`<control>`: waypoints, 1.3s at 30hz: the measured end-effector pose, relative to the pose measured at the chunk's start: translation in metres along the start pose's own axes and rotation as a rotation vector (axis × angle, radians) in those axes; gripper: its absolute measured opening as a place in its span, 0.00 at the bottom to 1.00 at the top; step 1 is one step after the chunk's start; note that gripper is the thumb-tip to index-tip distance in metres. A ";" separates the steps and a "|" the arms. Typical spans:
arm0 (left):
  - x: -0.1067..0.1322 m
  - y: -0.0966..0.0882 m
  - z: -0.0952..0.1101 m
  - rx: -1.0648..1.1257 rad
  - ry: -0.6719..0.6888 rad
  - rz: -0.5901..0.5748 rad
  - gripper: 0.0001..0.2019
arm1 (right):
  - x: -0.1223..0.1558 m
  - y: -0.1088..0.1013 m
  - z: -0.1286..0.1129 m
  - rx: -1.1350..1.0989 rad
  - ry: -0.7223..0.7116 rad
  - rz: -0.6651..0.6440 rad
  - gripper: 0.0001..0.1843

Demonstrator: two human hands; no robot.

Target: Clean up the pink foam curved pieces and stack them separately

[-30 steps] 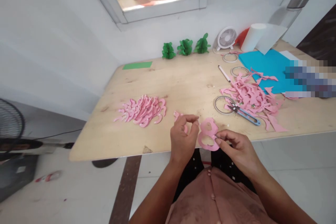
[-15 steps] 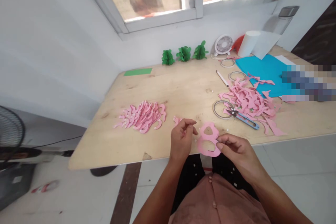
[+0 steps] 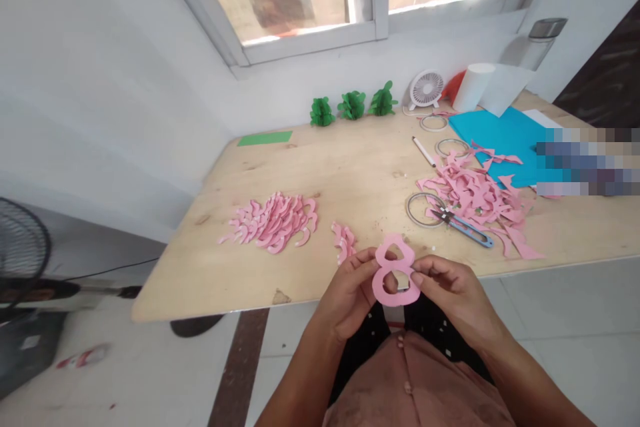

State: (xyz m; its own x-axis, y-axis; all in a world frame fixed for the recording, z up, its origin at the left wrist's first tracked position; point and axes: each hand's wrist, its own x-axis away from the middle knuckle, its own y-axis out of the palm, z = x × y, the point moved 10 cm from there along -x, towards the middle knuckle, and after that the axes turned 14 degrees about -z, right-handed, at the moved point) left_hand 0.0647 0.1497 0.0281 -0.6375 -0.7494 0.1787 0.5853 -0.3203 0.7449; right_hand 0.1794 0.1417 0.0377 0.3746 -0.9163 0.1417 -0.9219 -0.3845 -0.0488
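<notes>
A pink paper cut-out shaped like a figure eight (image 3: 395,271) is held upright over the near edge of the wooden table (image 3: 350,173). My left hand (image 3: 349,293) pinches its left side and my right hand (image 3: 453,290) pinches its right side at the waist. Just beyond my left hand lies a small stack of pink pieces (image 3: 344,241). A larger heap of curved pink pieces (image 3: 273,221) lies further left on the table.
Pink paper scraps (image 3: 475,197), small blue-handled snips (image 3: 463,225) and a wire ring (image 3: 423,208) lie to the right. Behind are a pen (image 3: 424,150), blue paper (image 3: 505,137), three green paper trees (image 3: 353,105), a small white fan (image 3: 427,89) and a green sheet (image 3: 265,139). A floor fan (image 3: 23,253) stands at left.
My left hand left the small pink pieces and came right to take the cut-out's left side. The cut-out now stands upright between both hands, slightly nearer to me.
</notes>
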 end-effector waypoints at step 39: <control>0.026 0.009 0.041 -0.995 0.337 0.487 0.14 | -0.002 0.002 -0.018 0.435 -0.047 0.149 0.10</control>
State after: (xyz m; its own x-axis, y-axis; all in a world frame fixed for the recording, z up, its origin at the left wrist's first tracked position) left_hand 0.0328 0.1505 0.0657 -0.1579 -0.9873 0.0157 0.9632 -0.1575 -0.2180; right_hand 0.1753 0.1444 0.0550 0.2544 -0.9654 0.0571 -0.8426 -0.2502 -0.4769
